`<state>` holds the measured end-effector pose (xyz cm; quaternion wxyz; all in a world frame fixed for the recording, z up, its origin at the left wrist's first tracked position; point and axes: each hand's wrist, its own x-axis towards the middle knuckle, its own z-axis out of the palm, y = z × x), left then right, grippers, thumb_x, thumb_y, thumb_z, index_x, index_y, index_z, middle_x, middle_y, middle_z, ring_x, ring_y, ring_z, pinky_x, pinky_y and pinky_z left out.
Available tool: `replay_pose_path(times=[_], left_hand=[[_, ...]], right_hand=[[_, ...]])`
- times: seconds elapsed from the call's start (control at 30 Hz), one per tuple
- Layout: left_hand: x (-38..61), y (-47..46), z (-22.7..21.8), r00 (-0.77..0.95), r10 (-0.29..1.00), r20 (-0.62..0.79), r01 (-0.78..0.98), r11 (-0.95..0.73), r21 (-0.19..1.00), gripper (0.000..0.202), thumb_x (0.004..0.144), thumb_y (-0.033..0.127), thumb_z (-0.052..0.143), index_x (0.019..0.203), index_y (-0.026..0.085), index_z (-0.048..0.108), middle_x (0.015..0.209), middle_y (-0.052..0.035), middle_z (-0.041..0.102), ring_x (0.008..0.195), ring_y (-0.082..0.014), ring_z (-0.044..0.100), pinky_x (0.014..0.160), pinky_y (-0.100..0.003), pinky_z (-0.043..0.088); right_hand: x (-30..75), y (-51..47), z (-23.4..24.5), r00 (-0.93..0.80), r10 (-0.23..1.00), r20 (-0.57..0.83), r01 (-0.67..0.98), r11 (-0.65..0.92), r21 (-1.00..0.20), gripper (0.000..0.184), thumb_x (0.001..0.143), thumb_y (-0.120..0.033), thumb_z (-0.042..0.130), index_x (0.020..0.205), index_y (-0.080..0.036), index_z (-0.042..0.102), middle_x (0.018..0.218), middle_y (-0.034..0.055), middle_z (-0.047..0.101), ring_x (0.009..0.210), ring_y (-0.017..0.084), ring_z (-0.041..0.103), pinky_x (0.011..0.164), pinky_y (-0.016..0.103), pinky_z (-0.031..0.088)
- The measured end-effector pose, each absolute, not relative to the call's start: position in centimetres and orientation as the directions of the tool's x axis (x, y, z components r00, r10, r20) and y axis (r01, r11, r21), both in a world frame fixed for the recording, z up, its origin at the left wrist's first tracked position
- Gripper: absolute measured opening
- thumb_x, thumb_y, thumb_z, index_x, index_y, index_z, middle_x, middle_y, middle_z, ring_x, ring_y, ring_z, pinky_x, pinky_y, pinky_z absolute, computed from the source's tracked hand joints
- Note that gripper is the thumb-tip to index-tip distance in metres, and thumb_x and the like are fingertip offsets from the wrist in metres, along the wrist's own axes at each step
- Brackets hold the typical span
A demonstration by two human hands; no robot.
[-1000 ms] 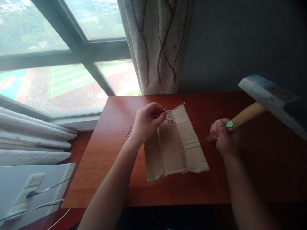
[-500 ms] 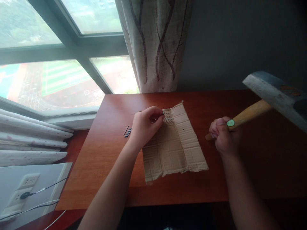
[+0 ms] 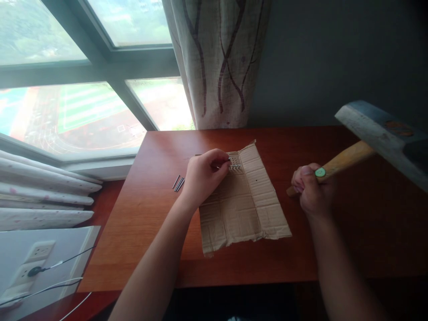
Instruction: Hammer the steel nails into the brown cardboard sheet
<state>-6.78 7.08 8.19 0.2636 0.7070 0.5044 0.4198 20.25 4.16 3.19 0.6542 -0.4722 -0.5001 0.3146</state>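
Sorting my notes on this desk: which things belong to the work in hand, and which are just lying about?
In use: left hand pinching a nail; cardboard sheet; right hand gripping hatchet; spare nails.
Lying about: curtain; power strip; window.

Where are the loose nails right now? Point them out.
In the head view the loose nails lie on the table, left of centre, just left of the left hand and the cardboard sheet.
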Motion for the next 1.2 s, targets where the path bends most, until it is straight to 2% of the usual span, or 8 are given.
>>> replay_pose_path(times=[0.27, 0.6, 1.0, 1.2], left_hand=[[-6.66, 7.12, 8.09, 0.155, 0.930, 0.333, 0.499, -0.365, 0.786, 0.003, 0.083, 0.020, 0.066, 0.085, 0.019, 0.068, 0.077, 0.0000, 0.074, 0.067, -0.0128, 0.068, 0.064, -0.023, 0.054], [-6.41, 7.00, 8.24, 0.155, 0.930, 0.332, 0.518, -0.363, 0.775, 0.003, 0.080, 0.018, 0.066, 0.081, 0.019, 0.068, 0.074, 0.0002, 0.073, 0.065, -0.0133, 0.068, 0.063, -0.023, 0.054], [-6.31, 7.07, 8.39, 0.149, 0.935, 0.323, 0.537, -0.351, 0.767, 0.002, 0.079, 0.018, 0.066, 0.079, 0.019, 0.068, 0.071, 0.0009, 0.072, 0.064, -0.0127, 0.066, 0.060, -0.022, 0.051], [-6.35, 7.10, 8.33, 0.155, 0.937, 0.313, 0.540, -0.346, 0.767, 0.003, 0.079, 0.020, 0.066, 0.080, 0.020, 0.068, 0.072, 0.0007, 0.072, 0.064, -0.0131, 0.066, 0.061, -0.023, 0.051]], right_hand=[[20.25, 4.18, 3.21, 0.311, 0.887, 0.342, 0.088, 0.331, -0.939, 0.045, 0.091, -0.045, 0.065, 0.064, -0.024, 0.036, 0.048, -0.0076, 0.035, 0.041, 0.008, 0.033, 0.037, 0.023, 0.026], [20.02, 3.97, 3.49, 0.299, 0.902, 0.312, 0.040, 0.315, -0.948, 0.045, 0.090, -0.046, 0.067, 0.063, -0.023, 0.038, 0.049, -0.0076, 0.035, 0.040, 0.008, 0.032, 0.035, 0.022, 0.025], [19.82, 3.85, 3.66, 0.290, 0.908, 0.301, 0.055, 0.299, -0.953, 0.045, 0.089, -0.049, 0.068, 0.065, -0.023, 0.039, 0.050, -0.0074, 0.036, 0.041, 0.008, 0.033, 0.035, 0.022, 0.026], [20.31, 3.98, 3.48, 0.226, 0.929, 0.293, 0.107, 0.275, -0.955, 0.045, 0.091, -0.052, 0.065, 0.065, -0.023, 0.041, 0.052, -0.0062, 0.037, 0.043, 0.009, 0.034, 0.038, 0.023, 0.027]])
